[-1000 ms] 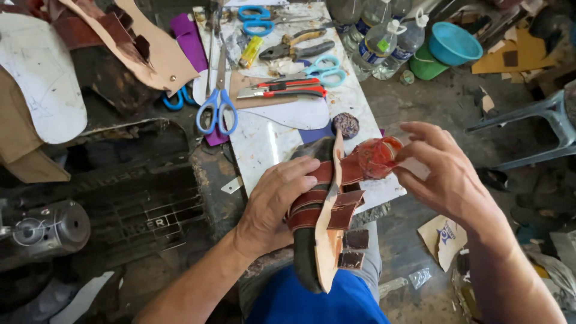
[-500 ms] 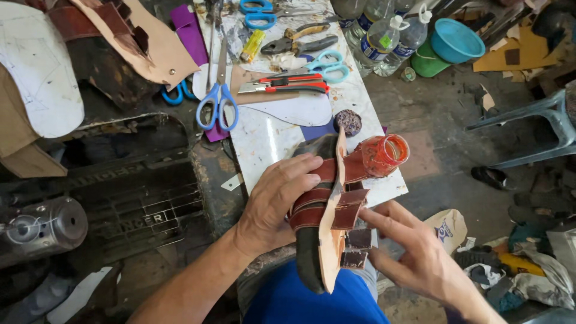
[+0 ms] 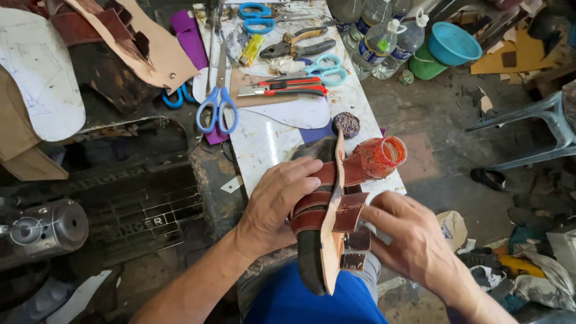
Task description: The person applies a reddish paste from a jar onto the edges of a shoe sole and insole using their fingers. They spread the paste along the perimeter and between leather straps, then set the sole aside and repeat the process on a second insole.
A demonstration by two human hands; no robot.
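Cluttered worktop, centre frame: left hand clasps strapped sandal; right hand pinches strap ends, fitting straps; next needs firm tension.

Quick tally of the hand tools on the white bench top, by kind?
Scissors: 4 — blue pair, small blue pair, blue pair at the top, light blue pair
Pliers: 1
Red utility knives: 2
Total: 7
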